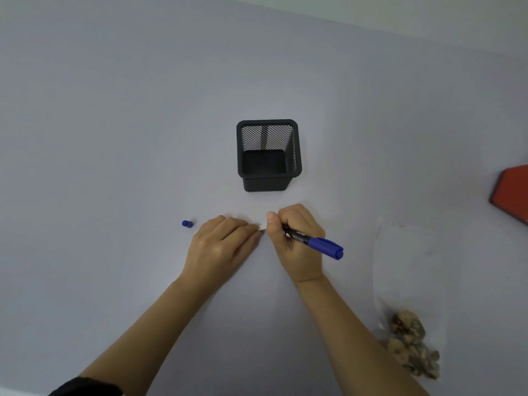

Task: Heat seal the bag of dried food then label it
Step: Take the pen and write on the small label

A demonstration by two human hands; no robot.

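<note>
My right hand grips a black marker with a blue rear cap, its tip hidden under my fingers and pointing down at the table. My left hand lies flat beside it, its fingertips pressing on a small white label that is barely visible between the two hands. The marker's small blue cap lies on the table to the left of my left hand. A clear plastic bag with brown dried food at its near end lies flat to the right of my right arm.
A black mesh pen holder stands just beyond my hands and looks empty. A red object shows at the right edge, cut off by the frame. The table is pale grey.
</note>
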